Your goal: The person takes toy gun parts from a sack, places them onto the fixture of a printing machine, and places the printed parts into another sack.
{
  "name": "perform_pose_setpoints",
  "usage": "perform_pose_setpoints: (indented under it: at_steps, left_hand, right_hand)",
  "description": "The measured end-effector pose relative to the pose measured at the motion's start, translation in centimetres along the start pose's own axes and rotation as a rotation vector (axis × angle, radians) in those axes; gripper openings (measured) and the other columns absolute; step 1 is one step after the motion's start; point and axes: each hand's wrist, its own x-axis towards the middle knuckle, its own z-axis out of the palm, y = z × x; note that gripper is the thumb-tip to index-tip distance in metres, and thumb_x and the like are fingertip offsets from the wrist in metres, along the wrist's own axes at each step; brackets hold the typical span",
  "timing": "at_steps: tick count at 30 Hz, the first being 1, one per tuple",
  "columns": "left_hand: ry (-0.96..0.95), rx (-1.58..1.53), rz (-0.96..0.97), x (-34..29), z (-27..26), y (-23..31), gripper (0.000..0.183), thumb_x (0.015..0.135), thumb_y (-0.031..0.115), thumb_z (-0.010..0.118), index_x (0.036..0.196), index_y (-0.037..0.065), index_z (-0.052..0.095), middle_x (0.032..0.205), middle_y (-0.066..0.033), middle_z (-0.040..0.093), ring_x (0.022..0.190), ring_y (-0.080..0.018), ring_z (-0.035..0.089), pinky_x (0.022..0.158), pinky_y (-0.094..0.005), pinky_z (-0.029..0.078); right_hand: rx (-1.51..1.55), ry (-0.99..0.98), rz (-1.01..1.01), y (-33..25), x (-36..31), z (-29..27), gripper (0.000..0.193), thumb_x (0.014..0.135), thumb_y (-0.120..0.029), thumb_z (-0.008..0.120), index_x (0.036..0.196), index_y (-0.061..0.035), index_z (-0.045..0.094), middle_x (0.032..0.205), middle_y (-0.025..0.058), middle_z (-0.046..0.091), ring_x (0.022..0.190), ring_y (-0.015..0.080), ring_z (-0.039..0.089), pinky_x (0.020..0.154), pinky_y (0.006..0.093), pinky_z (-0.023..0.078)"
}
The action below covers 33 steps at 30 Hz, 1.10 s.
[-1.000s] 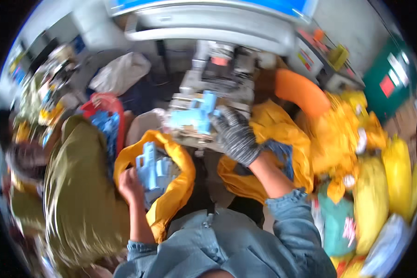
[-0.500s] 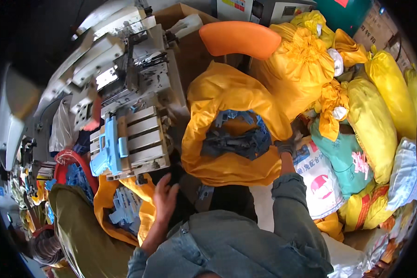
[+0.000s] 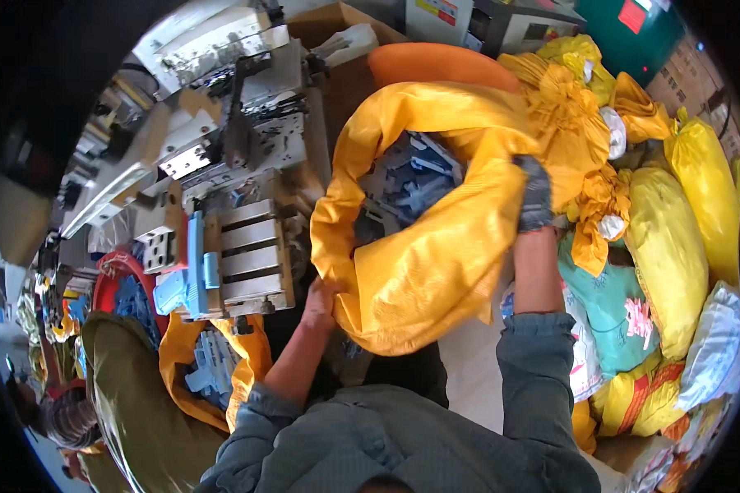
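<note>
A large orange sack (image 3: pixel 436 271) stands before me with its mouth rolled outward. Blue plastic pieces (image 3: pixel 423 181) show inside, partly covered by the near rim. My right hand (image 3: pixel 536 195), in a dark glove, is closed round the right side of the rim. At the lower left edge my bare left hand (image 3: pixel 322 302) grips the same sack, its fingertips partly hidden by the folds. Left of the sack, a light-blue toy pistol (image 3: pixel 196 267) rests against a slatted fixture (image 3: pixel 251 255), with neither hand touching it.
A machine (image 3: pixel 271 131) with metal plates fills the left. Below it, a smaller orange bag (image 3: pixel 255 349) holds light-blue pieces, beside an olive sack (image 3: pixel 140 394) and a red tub (image 3: pixel 107 287). An orange chair back (image 3: pixel 444 62) stands behind; yellow sacks (image 3: pixel 670 246) crowd the right.
My left hand has moved from beside the smaller bag onto the large sack. My right hand has risen along the rim, and the near side of the sack is lifted, tilting its mouth.
</note>
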Motion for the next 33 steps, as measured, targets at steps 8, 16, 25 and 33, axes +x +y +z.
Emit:
perform_pose_setpoints:
  at_steps: [8,16,25,33]
  left_hand:
    - [-0.142,0.109,0.144,-5.6,2.2,2.0,0.060,0.069,-0.011,0.044,0.126,0.005,0.047,0.111,-0.0102,0.060,0.098,-0.0233,0.060,0.086,-0.0336,0.049]
    - [-0.150,-0.008,0.054,-3.7,-1.4,-1.4,0.062,0.070,-0.013,0.043,0.128,0.007,0.047,0.116,-0.0089,0.059,0.104,-0.0217,0.059,0.088,-0.0337,0.049]
    - [-0.026,0.100,0.095,-2.3,-4.0,-2.3,0.059,0.074,-0.007,0.045,0.131,0.003,0.041,0.116,-0.0103,0.057,0.105,-0.0236,0.057,0.091,-0.0335,0.046]
    - [0.106,0.343,0.092,-3.4,-5.1,-3.3,0.067,0.071,-0.007,0.049,0.135,0.002,0.034,0.123,-0.0080,0.050,0.108,-0.0172,0.051,0.087,-0.0269,0.042]
  right_hand:
    - [0.158,0.523,0.384,3.0,-9.3,-1.9,0.050,0.083,-0.028,0.062,0.124,-0.0028,0.050,0.117,0.0125,0.058,0.101,0.0272,0.057,0.087,0.0393,0.047]
    - [-1.841,0.756,-0.225,2.1,-15.6,-2.4,0.072,0.071,-0.032,0.074,0.130,-0.0009,0.045,0.130,0.0217,0.047,0.115,0.0355,0.050,0.099,0.0424,0.038]
    - [-1.985,-0.130,0.138,15.7,-10.4,-3.5,0.045,0.084,-0.032,0.057,0.120,-0.0069,0.056,0.108,0.0187,0.060,0.107,0.0368,0.053,0.098,0.0442,0.037]
    - [-1.933,0.480,0.056,20.6,-0.5,-7.1,0.058,0.087,-0.042,0.050,0.135,-0.0098,0.042,0.140,0.0136,0.041,0.130,0.0289,0.035,0.109,0.0389,0.027]
